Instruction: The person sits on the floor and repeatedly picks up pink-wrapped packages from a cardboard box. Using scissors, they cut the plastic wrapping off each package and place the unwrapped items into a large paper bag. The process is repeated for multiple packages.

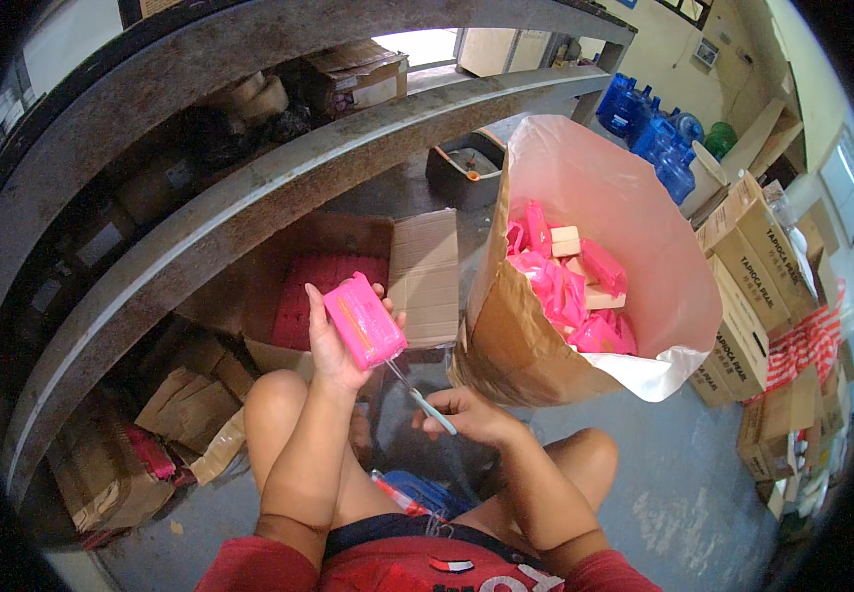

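Note:
My left hand [333, 345] holds up a pink wrapped bar-shaped packet [366, 318]. My right hand [466, 422] grips light-blue-handled scissors [425, 407], whose thin metal blades reach up to the packet's lower end; whether they are inside the wrapper I cannot tell. Behind my left hand an open cardboard box [421, 266] holds several rows of similar pink packets [299, 296]. To the right stands a large open brown paper sack with a pale liner [506, 365], containing crumpled pink wrappers [555, 296] and cream-coloured blocks [564, 240].
Steel rack beams [151, 227] curve over torn cartons [180, 405] on the left. A dark tub [442, 173] sits behind the box. Blue water jugs [674, 173] stand at the back right, with stacked cartons [752, 296] and a red-striped bag [802, 350] on the right. My bent legs frame my hands.

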The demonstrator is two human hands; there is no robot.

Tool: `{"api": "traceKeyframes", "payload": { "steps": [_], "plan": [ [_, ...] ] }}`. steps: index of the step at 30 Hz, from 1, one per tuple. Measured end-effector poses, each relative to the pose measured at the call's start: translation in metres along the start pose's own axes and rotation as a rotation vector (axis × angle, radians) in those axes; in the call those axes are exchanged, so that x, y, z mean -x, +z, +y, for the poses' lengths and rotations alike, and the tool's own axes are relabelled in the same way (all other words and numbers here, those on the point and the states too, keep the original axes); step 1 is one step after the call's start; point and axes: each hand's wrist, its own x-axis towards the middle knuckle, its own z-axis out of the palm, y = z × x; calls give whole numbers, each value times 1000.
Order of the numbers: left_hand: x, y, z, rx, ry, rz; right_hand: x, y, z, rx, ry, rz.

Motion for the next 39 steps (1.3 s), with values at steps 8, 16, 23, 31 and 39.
{"api": "traceKeyframes", "payload": {
  "steps": [8,16,23,31,39],
  "plan": [
    [2,3,-8,-183,115,62,6,3,-3,-37,-44,-1],
    [-2,-6,-24,-319,203,17,-2,16,0,-56,-187,21],
    [0,-4,-26,-325,222,6,0,16,1,-74,-185,35],
    [0,-1,-28,-366,279,48,2,15,4,-65,-160,79],
    [-2,-3,-32,-362,278,36,6,19,2,-57,-111,162]
  ]
}}
